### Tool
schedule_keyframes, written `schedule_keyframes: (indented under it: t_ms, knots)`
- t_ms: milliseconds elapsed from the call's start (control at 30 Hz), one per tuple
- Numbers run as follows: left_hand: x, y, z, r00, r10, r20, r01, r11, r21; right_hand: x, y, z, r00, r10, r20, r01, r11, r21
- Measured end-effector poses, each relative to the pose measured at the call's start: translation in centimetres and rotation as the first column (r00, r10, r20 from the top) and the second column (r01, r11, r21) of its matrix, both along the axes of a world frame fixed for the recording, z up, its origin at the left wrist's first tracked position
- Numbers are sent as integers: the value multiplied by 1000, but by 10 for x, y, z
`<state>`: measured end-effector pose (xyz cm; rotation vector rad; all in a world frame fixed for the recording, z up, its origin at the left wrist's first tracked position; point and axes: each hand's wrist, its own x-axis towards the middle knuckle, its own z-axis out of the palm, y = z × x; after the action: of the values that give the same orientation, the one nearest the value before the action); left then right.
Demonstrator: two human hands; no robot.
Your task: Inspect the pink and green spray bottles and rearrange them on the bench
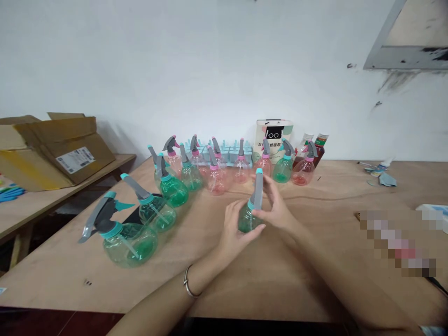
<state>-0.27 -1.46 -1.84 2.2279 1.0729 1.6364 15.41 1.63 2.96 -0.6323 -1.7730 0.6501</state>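
A green spray bottle (247,220) with a grey trigger head and turquoise tip is between my two hands at mid-table. My left hand (234,228) is closed around its round body. Fingers of my right hand (278,207) grip the trigger head and collar. Whether the base touches the table, I cannot tell. To the left, several green spray bottles (131,242) stand in a slanting row. Behind my hands are several pink spray bottles (216,179), with a green one (283,169) among them at the right.
A pale blue rack (234,157), a printed paper bag (276,126) and dark red bottles (320,148) line the wall. An open cardboard box (59,154) rests on a side table. A small white bottle (384,164) and a blurred-out object (395,245) lie at the right.
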Motion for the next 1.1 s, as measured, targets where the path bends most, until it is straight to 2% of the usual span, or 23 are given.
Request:
schedule_keyframes:
  t_ms: [67, 133, 233, 300, 400, 433, 500, 567, 600, 700, 767, 867, 967, 1033, 1100]
  knots:
    - [0, 0, -2, 1000, 13, -26, -12, 999, 45, -14, -8, -3, 1000, 3, -27, -5, 998, -62]
    - [-1, 2, -5, 998, 23, -52, -19, 998, 64, -23, -9, -8, 996, -49, -73, 41, 994, -106]
    - [-1, 5, -10, 999, 9, -46, -9, 1000, 10, -31, -5, -17, 976, -145, -162, 108, 970, -216]
    - [-2, 8, -12, 998, -65, -27, 64, 997, -40, -31, -2, -19, 960, -189, -205, 131, 955, -265]
    - [-7, 13, -15, 970, -222, 104, 233, 967, -107, -21, 1, -10, 927, -265, -267, 177, 934, -311]
    - [-10, 17, -16, 959, -222, 178, 246, 961, -129, -16, 2, -4, 916, -282, -287, 183, 927, -329]
    - [-15, 26, -19, 944, -128, 305, 198, 957, -210, -5, 6, 10, 902, -282, -327, 169, 928, -333]
    - [-20, 38, -25, 939, -23, 344, 145, 932, -333, 4, 9, 22, 890, -230, -393, 99, 940, -325]
    - [-21, 44, -29, 942, -7, 336, 149, 906, -397, 7, 10, 27, 874, -204, -441, 50, 940, -337]
    - [-21, 59, -43, 956, -55, 288, 210, 813, -543, 11, 12, 35, 806, -149, -572, -144, 889, -434]
    - [-19, 64, -51, 964, -96, 247, 229, 773, -592, 13, 11, 38, 793, -80, -604, -270, 843, -465]
    - [-19, 61, -53, 977, -143, 156, 209, 779, -591, 16, 5, 39, 802, 28, -597, -384, 790, -478]
    - [-22, 54, -47, 980, -196, 17, 170, 801, -575, 15, 0, 39, 808, 109, -579, -449, 751, -484]
    - [-24, 49, -42, 967, -242, -84, 152, 804, -576, 12, -2, 39, 810, 145, -568, -469, 742, -479]
    - [-25, 46, -39, 948, -271, -165, 134, 813, -567, 10, -1, 37, 829, 144, -540, -441, 761, -475]
